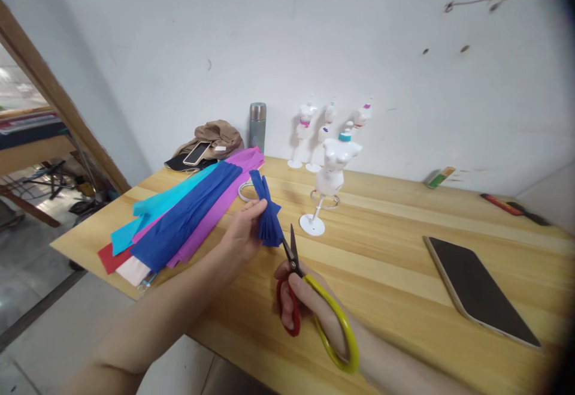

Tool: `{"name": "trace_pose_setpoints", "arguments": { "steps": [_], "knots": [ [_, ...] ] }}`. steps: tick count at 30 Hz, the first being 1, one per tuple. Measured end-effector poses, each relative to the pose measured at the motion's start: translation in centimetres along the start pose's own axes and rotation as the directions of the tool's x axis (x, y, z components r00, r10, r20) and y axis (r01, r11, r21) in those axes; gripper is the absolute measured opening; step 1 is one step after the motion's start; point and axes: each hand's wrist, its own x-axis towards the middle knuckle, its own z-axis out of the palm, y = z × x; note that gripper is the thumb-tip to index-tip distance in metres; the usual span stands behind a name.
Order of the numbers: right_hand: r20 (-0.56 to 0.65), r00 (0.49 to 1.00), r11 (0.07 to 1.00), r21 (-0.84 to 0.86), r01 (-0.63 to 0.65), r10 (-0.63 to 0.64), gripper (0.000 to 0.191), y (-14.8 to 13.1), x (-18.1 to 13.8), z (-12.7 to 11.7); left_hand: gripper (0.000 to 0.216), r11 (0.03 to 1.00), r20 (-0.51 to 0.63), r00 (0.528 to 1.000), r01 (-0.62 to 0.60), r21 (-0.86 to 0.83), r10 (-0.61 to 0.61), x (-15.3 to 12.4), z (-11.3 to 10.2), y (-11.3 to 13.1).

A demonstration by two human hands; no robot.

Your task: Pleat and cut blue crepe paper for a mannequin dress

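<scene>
My left hand (246, 227) is closed on a small folded strip of dark blue crepe paper (270, 224), holding it above the table. My right hand (309, 299) grips scissors (293, 263) with one red and one yellow handle loop. Their blades are parted, and one blade touches or overlaps the lower corner of the blue paper. Behind the scissors stands a white miniature dress form (330, 167) on a round base, with a teal band at its neck.
Long sheets of coloured paper (179, 215) lie at the left. Behind them are a brown cloth (222, 134), a phone (196, 153) and a grey thermos (257, 128). Several smaller dress forms (305, 128) line the wall. A tablet (476, 287) rests at the right, a green tube (441, 177) farther back.
</scene>
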Motion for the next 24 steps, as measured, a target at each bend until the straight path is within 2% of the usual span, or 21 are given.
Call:
{"name": "trace_pose_setpoints", "arguments": {
  "steps": [4, 7, 15, 24],
  "knots": [
    [-0.047, 0.997, 0.995, -0.081, 0.054, -0.058, 0.050, -0.6, -0.4, 0.2, 0.021, 1.000, 0.035, 0.999, 0.001, -0.025, 0.000, -0.5, 0.4, 0.2],
    [-0.009, 0.998, 0.992, -0.115, 0.059, -0.060, 0.050, -0.5, -0.5, 0.2, 0.020, 1.000, 0.026, 1.000, 0.013, -0.022, -0.013, -0.7, 0.5, 0.3],
    [-0.018, 0.997, 0.990, -0.120, 0.070, -0.073, 0.052, -0.1, 0.0, 0.0, 0.016, 0.998, 0.040, 0.999, -0.005, -0.055, 0.007, -1.2, 1.1, 0.5],
    [-0.008, 0.995, 0.981, -0.172, 0.095, -0.098, 0.050, -0.1, 0.3, -0.3, 0.017, 0.996, 0.002, 1.000, -0.004, -0.088, 0.005, -1.6, 1.2, 0.8]
  ]
}}
